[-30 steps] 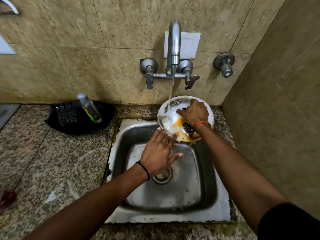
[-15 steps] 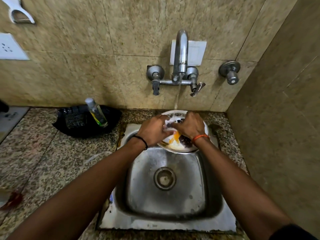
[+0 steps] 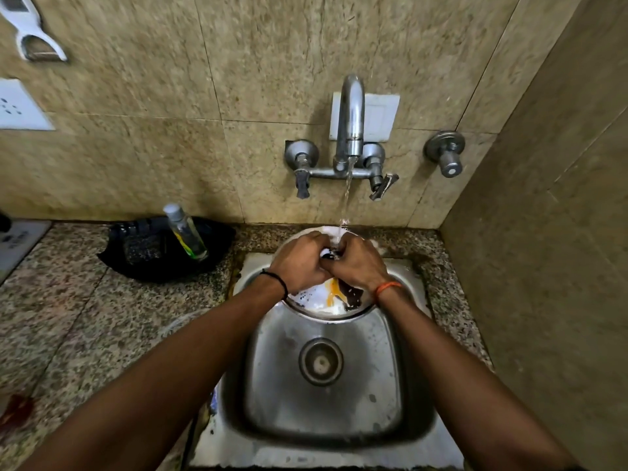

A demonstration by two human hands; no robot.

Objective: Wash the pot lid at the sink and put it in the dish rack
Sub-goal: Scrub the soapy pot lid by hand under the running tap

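Observation:
The round pot lid lies across the back rim of the steel sink, wet and foamy, with a yellow and dark patch showing on it below my right wrist. My left hand and my right hand are pressed together over the middle of the lid, fingers curled around a small dark knob. Water from the wall tap falls in a thin stream onto my knuckles. Most of the lid is hidden under my hands.
A black tray sits on the speckled granite counter left of the sink, with a clear bottle leaning in it. A second valve sticks out of the wall at right. The tiled side wall stands close on the right.
My left hand rose from over the sink bowl to the lid and joined my right hand at its middle. The lid dropped from tilted up to lying low on the sink's back rim.

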